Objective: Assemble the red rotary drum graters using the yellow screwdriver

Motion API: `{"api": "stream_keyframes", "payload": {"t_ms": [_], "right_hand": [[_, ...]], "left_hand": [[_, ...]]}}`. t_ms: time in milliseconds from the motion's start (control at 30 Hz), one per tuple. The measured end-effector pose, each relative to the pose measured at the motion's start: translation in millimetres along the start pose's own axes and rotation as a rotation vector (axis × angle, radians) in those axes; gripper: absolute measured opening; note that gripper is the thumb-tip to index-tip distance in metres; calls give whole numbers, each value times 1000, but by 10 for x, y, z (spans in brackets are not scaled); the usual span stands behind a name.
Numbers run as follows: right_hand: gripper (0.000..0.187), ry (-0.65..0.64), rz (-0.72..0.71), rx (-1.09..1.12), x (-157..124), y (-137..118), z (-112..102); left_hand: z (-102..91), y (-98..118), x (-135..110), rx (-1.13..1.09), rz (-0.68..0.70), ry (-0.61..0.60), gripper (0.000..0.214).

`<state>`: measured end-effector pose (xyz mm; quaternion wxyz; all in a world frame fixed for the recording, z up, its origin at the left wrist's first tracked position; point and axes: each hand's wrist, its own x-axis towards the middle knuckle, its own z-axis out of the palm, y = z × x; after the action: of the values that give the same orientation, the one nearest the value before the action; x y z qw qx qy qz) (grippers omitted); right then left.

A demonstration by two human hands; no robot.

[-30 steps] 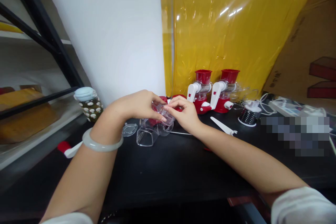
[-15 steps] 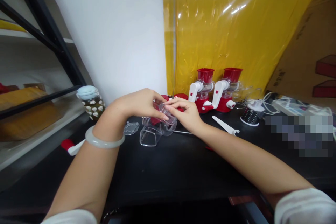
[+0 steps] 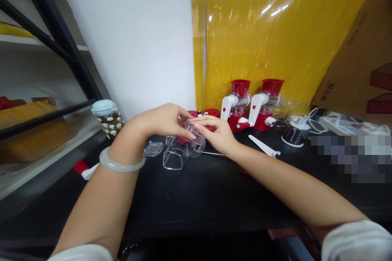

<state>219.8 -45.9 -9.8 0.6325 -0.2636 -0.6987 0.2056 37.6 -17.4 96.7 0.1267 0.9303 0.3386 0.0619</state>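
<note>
A clear plastic rotary grater housing [image 3: 175,158] lies on the black table in front of me, its square mouth facing me. My left hand [image 3: 167,120], below a pale bangle, curls over its top with thumb and fingers closed around it. From the other side, my right hand [image 3: 217,131] presses its fingertips together on the upper part of the same housing. Something red shows through the clear plastic under my hands; its shape is partly hidden. Beside the housing on the left lies a flat clear plastic piece [image 3: 154,149].
Two assembled red-and-white rotary graters [image 3: 240,104] stand at the back. Rightward lie a white flat tool [image 3: 263,146], a black-and-white grating drum [image 3: 293,133] and a power strip [image 3: 338,124]. On the left are a blue-lidded bottle [image 3: 108,119] and a red-knobbed crank handle [image 3: 87,170].
My view has shifted very slightly. Both hands stay on the clear housing with almost the same hold.
</note>
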Motion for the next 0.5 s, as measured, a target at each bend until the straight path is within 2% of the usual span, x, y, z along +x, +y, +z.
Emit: {"api": "stream_keyframes", "payload": {"t_ms": [300, 500], "right_hand": [[8, 32, 64, 33, -8, 91, 36], [13, 66, 102, 41, -26, 73, 35]], "left_hand": [[13, 15, 6, 80, 8, 12, 55], [14, 30, 18, 79, -24, 11, 57]]}}
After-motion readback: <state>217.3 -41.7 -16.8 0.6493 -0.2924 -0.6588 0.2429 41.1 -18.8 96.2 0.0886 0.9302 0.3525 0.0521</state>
